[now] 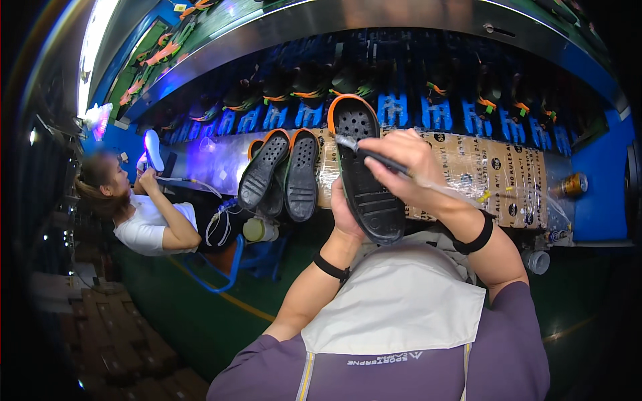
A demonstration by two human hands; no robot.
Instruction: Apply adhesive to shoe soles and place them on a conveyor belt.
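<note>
My left hand (346, 209) is closed around the side of a long black shoe sole (372, 194) with an orange rim at its toe end. The sole stands tilted in front of me, showing a face with round holes toward the toe and ribs toward the heel. My right hand (409, 166) grips a black-handled brush (384, 161) that has a pale tube running back from it. Its greyish bristle tip touches the sole's edge on the left, below the toe. To the left, several similar black soles (301, 175) lean together on the bench.
Brown printed cardboard (461, 167) covers the bench under clear wrap. Beyond it runs a row of blue holders (392, 110) with dark, orange-trimmed shoe parts. A can (574, 185) stands far right. At left, a co-worker (160, 214) holds a lit sole beside a blue stool (231, 267).
</note>
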